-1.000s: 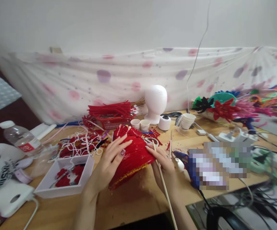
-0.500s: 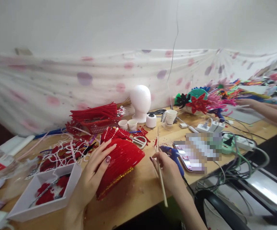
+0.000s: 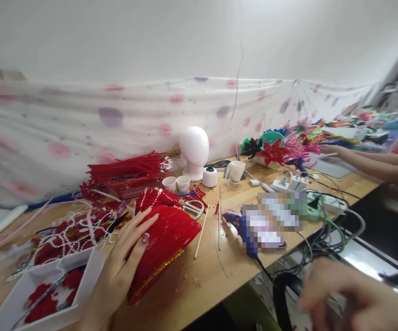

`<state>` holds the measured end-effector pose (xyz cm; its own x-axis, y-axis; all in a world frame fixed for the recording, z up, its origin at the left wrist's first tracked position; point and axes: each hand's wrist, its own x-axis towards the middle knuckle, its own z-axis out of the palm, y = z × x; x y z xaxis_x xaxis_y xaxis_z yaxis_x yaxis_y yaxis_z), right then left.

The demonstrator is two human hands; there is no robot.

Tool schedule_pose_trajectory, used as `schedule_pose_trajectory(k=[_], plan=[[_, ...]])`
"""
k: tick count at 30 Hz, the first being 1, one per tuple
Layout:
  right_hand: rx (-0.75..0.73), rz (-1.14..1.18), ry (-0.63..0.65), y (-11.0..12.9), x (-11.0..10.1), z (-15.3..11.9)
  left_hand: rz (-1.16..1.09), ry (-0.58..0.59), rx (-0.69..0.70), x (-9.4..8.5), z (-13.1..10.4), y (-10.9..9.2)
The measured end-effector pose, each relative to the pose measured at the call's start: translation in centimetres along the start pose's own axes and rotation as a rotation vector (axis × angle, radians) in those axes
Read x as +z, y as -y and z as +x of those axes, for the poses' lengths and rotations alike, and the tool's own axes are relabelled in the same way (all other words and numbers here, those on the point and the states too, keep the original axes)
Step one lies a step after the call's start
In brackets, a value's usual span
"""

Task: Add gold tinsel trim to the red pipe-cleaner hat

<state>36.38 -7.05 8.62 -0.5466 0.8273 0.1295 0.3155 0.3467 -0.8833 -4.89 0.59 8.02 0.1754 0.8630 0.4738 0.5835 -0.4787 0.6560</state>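
My left hand (image 3: pixel 127 258) curls over the left side of a red fuzzy curved piece (image 3: pixel 164 243) with a glittering gold trim, fingers and thumb against its surface. The piece stands tilted on the table. Off the table's front edge, low on the right, my right hand (image 3: pixel 343 289) is smeared by motion, so its fingers cannot be made out. It is nearest to a black chair armrest (image 3: pixel 281 294). Two thin light sticks, a left one (image 3: pixel 202 231) and a right one (image 3: pixel 219 220), lie beside the red piece. A blue glue gun (image 3: pixel 242 230) rests to their right.
White-handled scissors (image 3: pixel 199 209), paper cups (image 3: pixel 183 184) and a white foam head (image 3: pixel 194 149) stand behind. A white box (image 3: pixel 93 264) and bead strings (image 3: pixel 61 243) lie left. Cables (image 3: pixel 326 248) hang off the right edge. Another person's arm (image 3: pixel 361 163) reaches in farther right.
My right hand has let go of a stick, which now lies on the table, and has moved right and down off the table. The view has shifted right. My left hand stays on the red piece.
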Motion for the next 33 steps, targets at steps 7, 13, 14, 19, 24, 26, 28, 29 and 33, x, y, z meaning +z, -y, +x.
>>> schedule_pose_trajectory(k=[7, 13, 14, 19, 24, 26, 28, 29, 33], plan=[[0.521, -0.816, -1.033, -9.8, -5.4, 2.7, 0.005, -0.024, 0.030, 0.2, 0.1, 0.3], [0.891, -1.049, -0.889, -12.5, -4.1, 3.4, 0.015, 0.000, 0.010, 0.5, 0.2, 1.2], [0.899, -1.053, -0.891, -12.6, -4.2, 3.6, 0.020, 0.000, 0.011, 0.5, 0.2, 1.3], [0.906, -1.037, -0.904, -12.9, -4.8, 5.6, 0.050, 0.000, 0.031, 0.3, 0.3, 1.4], [0.941, -0.994, -0.899, -13.0, -5.1, 6.5, 0.078, -0.017, 0.046, 0.3, 0.0, 1.0], [0.959, -0.971, -0.896, -13.0, -5.3, 6.6, 0.079, -0.009, 0.047, 0.3, -0.1, 1.0], [0.971, -0.951, -0.887, -12.9, -5.6, 6.5, 0.081, -0.007, 0.040, 0.3, -0.1, 1.0], [0.978, -0.942, -0.885, -12.9, -5.7, 6.4, 0.083, -0.007, 0.038, 0.3, 0.0, 1.1], [0.995, -0.902, -0.869, -12.7, -6.4, 6.0, 0.089, -0.001, 0.031, 0.3, 0.0, 1.3]])
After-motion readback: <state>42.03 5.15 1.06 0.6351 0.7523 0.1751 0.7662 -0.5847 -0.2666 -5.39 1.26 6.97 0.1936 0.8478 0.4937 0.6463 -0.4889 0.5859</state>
